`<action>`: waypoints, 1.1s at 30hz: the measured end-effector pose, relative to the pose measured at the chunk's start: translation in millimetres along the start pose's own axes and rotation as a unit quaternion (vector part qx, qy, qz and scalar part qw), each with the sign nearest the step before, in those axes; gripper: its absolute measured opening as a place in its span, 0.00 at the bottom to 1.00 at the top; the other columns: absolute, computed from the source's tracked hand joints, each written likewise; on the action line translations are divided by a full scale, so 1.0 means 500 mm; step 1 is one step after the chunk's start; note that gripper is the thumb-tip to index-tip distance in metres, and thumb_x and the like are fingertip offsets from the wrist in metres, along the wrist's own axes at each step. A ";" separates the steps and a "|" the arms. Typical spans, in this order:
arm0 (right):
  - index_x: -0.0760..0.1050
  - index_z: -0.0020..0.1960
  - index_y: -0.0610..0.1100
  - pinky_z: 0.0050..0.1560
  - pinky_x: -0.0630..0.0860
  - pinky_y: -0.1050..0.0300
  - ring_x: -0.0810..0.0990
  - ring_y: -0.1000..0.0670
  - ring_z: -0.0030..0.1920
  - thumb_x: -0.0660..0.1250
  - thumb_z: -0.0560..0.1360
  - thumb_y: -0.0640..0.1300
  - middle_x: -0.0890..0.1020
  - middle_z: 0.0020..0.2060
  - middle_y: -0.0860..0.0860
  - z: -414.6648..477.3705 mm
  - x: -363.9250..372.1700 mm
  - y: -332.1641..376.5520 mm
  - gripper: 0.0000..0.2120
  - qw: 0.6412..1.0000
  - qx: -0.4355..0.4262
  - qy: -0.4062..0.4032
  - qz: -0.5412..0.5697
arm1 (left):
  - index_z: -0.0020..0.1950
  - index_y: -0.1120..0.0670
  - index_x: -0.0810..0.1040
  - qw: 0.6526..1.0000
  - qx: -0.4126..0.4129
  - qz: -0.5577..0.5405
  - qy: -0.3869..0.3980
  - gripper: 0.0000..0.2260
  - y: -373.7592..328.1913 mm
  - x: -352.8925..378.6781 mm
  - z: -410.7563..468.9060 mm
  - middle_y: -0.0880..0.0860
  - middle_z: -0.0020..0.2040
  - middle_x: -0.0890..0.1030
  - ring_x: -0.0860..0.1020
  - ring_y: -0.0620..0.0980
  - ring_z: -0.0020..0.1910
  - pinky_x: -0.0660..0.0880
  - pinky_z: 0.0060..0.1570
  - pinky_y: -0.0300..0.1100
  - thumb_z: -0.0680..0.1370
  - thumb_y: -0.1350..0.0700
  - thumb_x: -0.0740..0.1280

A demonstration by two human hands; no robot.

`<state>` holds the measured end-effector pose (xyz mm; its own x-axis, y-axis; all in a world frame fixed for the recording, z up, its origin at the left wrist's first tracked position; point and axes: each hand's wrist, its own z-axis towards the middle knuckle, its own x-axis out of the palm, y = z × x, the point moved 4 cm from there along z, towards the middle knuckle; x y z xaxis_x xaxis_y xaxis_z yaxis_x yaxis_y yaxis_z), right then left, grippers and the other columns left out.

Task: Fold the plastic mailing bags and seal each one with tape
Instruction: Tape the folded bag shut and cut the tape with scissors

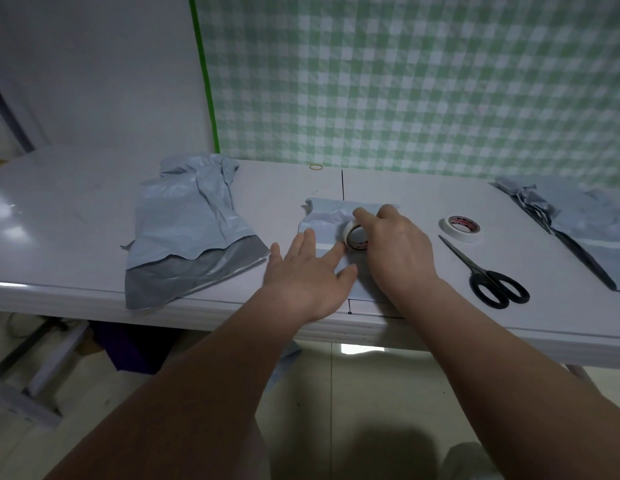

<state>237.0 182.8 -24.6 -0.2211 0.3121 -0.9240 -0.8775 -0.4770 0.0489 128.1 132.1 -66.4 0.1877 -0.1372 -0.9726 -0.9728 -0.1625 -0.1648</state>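
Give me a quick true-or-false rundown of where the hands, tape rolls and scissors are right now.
1. The right hand grips a tape roll standing on edge on the folded bag. True.
2. The left hand lifts a corner of the folded bag. False: it lies flat on the bag, fingers straight.
3. A second tape roll lies flat on the table, right of both hands. True.
4. The scissors lie with blades wide open. False: the blades are closed, and nothing touches them.
5. Loose bags lie only on the left. False: there is a left pile of bags and a right pile of bags.
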 end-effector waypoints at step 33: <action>0.81 0.52 0.44 0.42 0.64 0.64 0.80 0.48 0.48 0.65 0.76 0.42 0.84 0.46 0.48 0.019 0.037 -0.079 0.08 0.952 0.061 0.025 0.299 | 0.78 0.57 0.44 0.997 -0.003 -0.006 -0.075 0.35 -0.051 0.011 0.011 0.57 0.79 0.43 0.42 0.55 0.77 0.43 0.75 0.53 0.80 0.37 0.48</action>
<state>263.3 215.3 -39.9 -0.6789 -0.0249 -0.7338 -0.6452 -0.4566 0.6125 153.3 141.1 -68.6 0.1772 0.0125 -0.9841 -0.9695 -0.1696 -0.1767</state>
